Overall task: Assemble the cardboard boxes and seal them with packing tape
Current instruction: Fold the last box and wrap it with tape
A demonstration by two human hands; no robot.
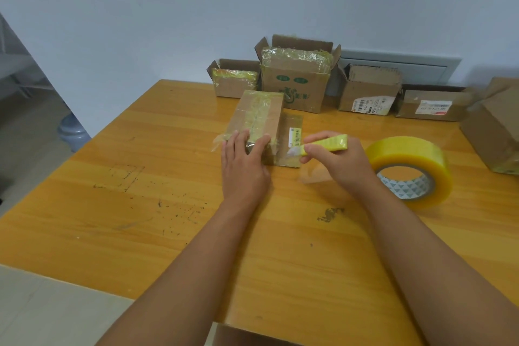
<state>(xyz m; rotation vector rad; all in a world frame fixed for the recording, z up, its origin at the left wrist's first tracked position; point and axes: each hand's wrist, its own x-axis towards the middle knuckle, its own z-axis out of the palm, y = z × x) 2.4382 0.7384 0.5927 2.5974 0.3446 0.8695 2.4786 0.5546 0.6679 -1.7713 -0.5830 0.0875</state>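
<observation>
While the left hand [243, 161] lies flat with straight fingers pressing the near end of a small taped cardboard box [257, 121] at the middle of the wooden table [140, 205], the right hand [335, 161] grips a yellow-green utility knife [327, 143], its tip at a strip of clear tape just beside the box's right side. A big roll of yellowish packing tape [411, 170] lies flat to the right, close to the right wrist. Along the far edge stand open boxes: a low box [234, 81], a tall box [296, 87] with green print too blurred to read, a torn box [368, 93] with a white shipping label, and a flat box [434, 107] with another label; their writing is illegible. A brown box [494, 132] sits at the right edge. A barcode sticker [295, 136] shows beside the small box.
</observation>
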